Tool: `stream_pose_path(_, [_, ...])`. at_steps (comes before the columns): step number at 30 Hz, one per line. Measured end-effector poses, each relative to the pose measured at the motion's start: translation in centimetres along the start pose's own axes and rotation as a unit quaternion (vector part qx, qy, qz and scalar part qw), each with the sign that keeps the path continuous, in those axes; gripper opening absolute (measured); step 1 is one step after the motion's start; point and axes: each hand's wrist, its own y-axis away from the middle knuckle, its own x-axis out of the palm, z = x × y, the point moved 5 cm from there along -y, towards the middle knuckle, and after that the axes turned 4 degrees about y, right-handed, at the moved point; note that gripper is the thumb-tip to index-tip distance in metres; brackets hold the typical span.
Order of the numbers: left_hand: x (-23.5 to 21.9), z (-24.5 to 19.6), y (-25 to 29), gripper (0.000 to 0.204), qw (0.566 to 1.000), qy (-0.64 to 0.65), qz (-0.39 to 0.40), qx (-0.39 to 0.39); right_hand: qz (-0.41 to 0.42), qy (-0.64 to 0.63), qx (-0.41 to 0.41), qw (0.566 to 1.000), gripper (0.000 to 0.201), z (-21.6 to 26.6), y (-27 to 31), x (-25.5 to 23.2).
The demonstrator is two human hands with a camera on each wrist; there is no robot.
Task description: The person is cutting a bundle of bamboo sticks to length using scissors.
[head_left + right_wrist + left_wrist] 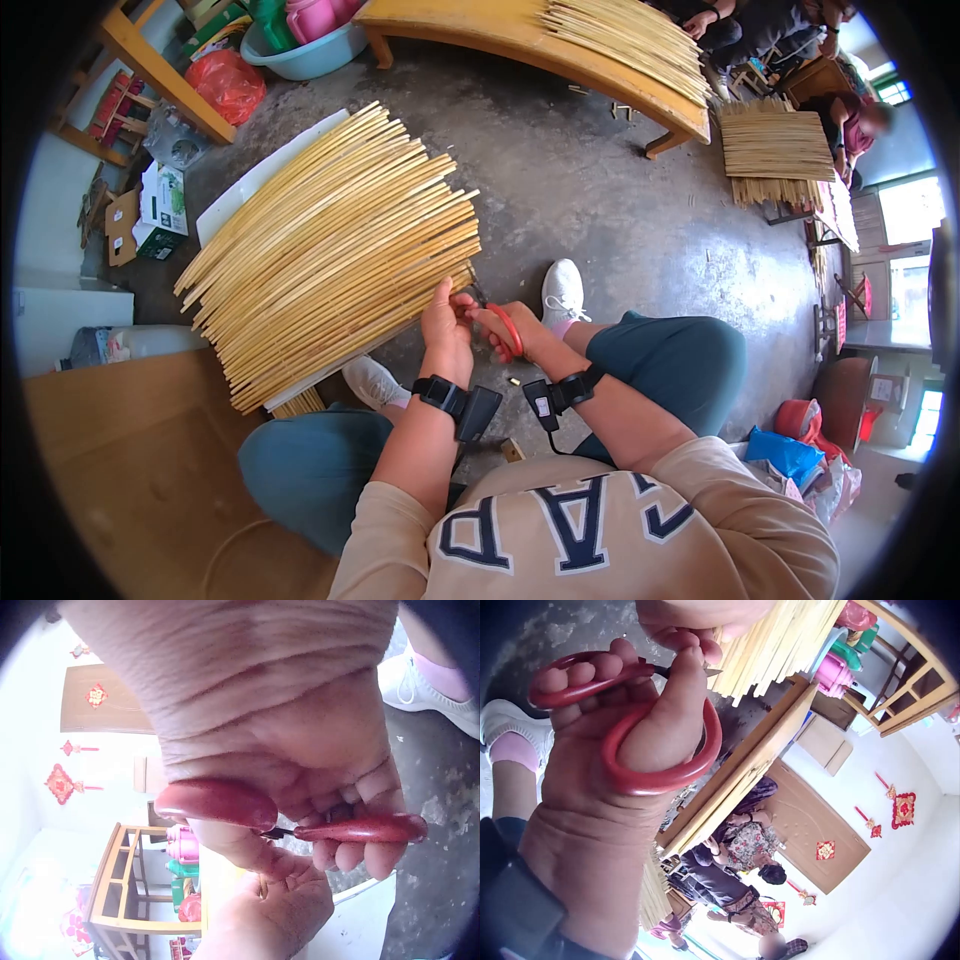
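My right hand (510, 325) holds a pair of scissors (660, 781) with red loop handles. The thumb is through one loop and several fingers through the other; a short blade tip shows beside the sticks in the left wrist view. Close against it, my left hand (445, 335) has its fingers curled at the near corner of a wide layer of straw-coloured sticks (330, 250), pinching a stick end, partly hidden by the fingers. The sticks lie side by side on a white board (222, 205), their ends uneven. In the right wrist view the left hand (277, 915) meets the scissors hand.
A wooden bench (480, 35) with more sticks stands ahead. A light blue basin (315, 62) and a red plastic bag (225, 85) are at the far left. Beside my left leg is a brown wooden surface (130, 430). Other people sit at the far right near another stick bundle (775, 145).
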Motion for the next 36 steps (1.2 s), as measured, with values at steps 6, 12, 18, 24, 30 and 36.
stream_pose_path(6, [0.2,-0.2,0.2,0.017,1.000,-0.001,-0.007,0.012,-0.018,0.011,-0.008,1.000,0.053,0.1,0.3,0.0])
stream_pose_path(12, [0.2,0.0,0.1,0.015,1.000,0.003,0.012,0.004,0.013,0.027,-0.062,0.998,0.059,-0.5,-1.7,0.0])
stream_pose_path(18, [0.1,-0.1,0.2,0.017,1.000,0.001,-0.008,0.011,0.017,0.066,-0.073,0.995,0.061,-0.9,-2.3,-0.2])
stream_pose_path(24, [0.0,-0.5,0.6,0.025,0.999,-0.047,-0.014,0.014,0.011,0.063,-0.075,0.995,0.054,-0.9,-1.2,-1.1])
stream_pose_path(30, [0.3,-0.7,1.0,0.026,0.995,-0.101,-0.017,0.003,0.004,0.035,-0.046,0.998,0.049,-1.8,-0.3,-1.2])
stream_pose_path(36, [0.3,-0.7,1.0,0.024,0.989,-0.145,0.007,-0.009,-0.003,0.034,-0.070,0.997,0.055,-2.6,-0.5,-1.6])
